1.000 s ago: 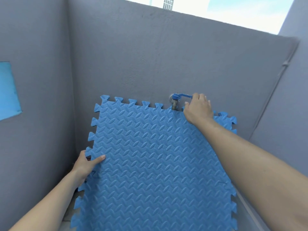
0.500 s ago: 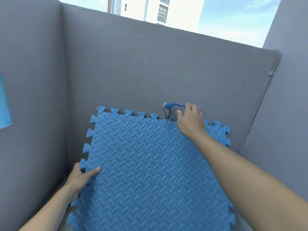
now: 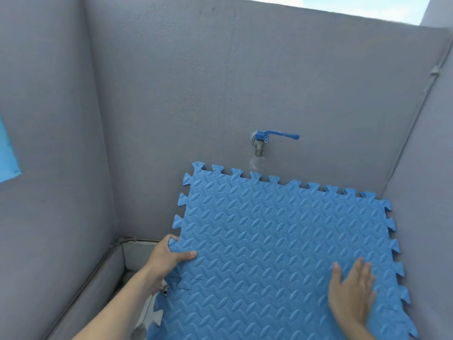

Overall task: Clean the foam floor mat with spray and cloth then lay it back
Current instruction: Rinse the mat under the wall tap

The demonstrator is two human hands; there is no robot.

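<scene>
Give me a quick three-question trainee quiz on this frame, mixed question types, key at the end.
1. True or false: the right hand is on the tap handle.
2. Which hand grips the edge of the foam mat? A) left hand B) right hand C) neither
3. Fill in: the tap is mounted on the grey ____ above the mat.

Key
1. False; it lies flat on the mat.
2. A; the left hand holds the mat's left edge.
3. wall
</scene>
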